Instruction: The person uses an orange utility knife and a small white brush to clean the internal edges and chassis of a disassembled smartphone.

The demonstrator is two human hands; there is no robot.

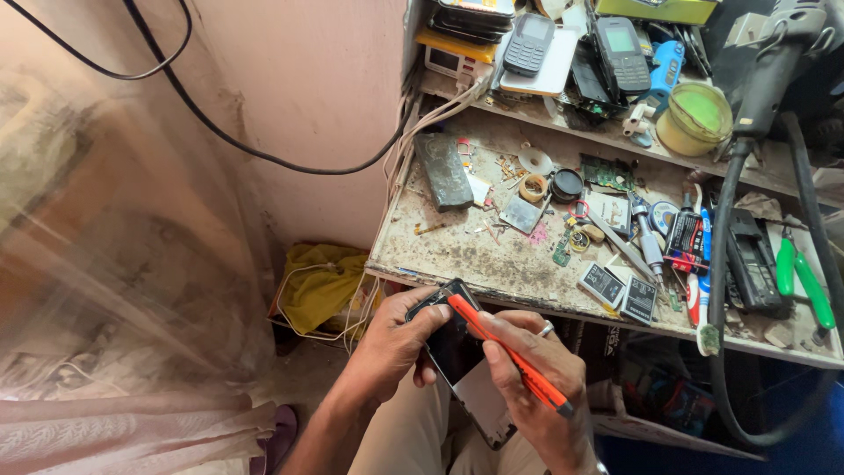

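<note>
My left hand (pixel 393 346) grips a dark smartphone (pixel 451 352) by its upper left edge, just below the front of the workbench. My right hand (pixel 534 369) holds an orange-handled tool (pixel 505 352) slantwise across the phone, its tip at the phone's top corner near my left thumb. A ring sits on one finger of that hand. The phone's lower end, pale grey, pokes out beneath my hands above my lap.
A grimy workbench (pixel 457 242) carries small parts, tape rolls, a circuit board (pixel 607 172), batteries (pixel 620 292), a toothbrush, green-handled pliers (pixel 804 277) and a thick black hose. An upper shelf holds old phones (pixel 529 42) and a green tub (pixel 696 119). A yellow cloth (pixel 318 283) lies below.
</note>
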